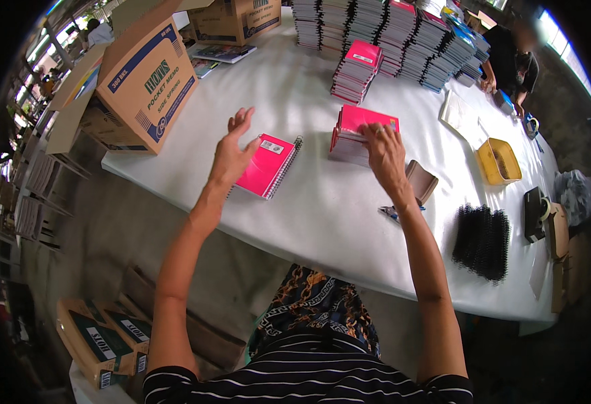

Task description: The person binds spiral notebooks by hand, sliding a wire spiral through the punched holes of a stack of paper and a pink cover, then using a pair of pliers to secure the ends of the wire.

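A small pile of pink spiral notebooks [266, 165] lies at the left middle of the white table, wire coils along its right side. My left hand [233, 151] hovers at its left edge, fingers spread and holding nothing. To the right stands a taller stack of pink-covered notebooks [350, 148]. On top of that stack, my right hand [384, 151] has its fingers bent and closed at the right part of the uppermost pink notebook [360, 118]. The fingertips are partly hidden. Blue-handled pliers [391, 213] lie beneath my right wrist, beside a brown cardboard piece [422, 180].
An open carton [144, 87] stands at the left edge. Tall notebook stacks [369, 30] line the back. A yellow basket [499, 161], black plastic coils [482, 242] and a tape dispenser [535, 214] sit at the right. Another person [514, 64] works at the far right.
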The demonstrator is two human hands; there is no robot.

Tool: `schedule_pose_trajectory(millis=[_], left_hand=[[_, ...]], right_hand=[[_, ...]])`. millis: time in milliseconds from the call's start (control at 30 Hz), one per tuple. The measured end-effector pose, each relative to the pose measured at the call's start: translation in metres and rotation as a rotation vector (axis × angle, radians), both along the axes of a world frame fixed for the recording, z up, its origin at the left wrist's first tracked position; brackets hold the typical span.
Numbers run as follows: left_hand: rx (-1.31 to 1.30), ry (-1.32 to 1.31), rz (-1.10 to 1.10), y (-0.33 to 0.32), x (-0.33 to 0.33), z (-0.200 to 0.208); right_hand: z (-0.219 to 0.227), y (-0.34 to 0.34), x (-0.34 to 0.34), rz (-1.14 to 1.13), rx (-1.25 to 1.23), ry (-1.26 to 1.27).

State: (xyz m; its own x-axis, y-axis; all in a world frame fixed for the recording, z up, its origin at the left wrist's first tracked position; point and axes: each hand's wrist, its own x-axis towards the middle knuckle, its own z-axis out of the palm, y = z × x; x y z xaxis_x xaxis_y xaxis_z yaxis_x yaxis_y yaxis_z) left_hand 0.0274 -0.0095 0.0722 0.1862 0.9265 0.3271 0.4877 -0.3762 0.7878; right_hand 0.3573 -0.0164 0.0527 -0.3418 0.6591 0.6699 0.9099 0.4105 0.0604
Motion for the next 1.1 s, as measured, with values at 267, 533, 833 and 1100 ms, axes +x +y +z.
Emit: schedule_pose_trajectory(millis=[267, 533, 833, 1100], left_hand=[[0.279, -0.026, -0.131, -0.069, 0.109, -0.04], [0.557, 0.043, -0.05, -0.109, 0.179, -0.038], [-0.37, -0.456, -0.707, -0.087, 0.124, -0.071], [-0.103, -0.441, -0.452, -0.094, 0.118, -0.063]], right_hand=[[0.02, -0.018, -0.017, -0.067, 0.17, 0.208], [0.032, -0.115, -0.029, 0.046, -0.49, 1.318], [-0.046, -0.151, 0.01, 0.238, -0.834, 1.232], [-0.055, -0.153, -0.021, 0.242, -0.649, 1.305]])
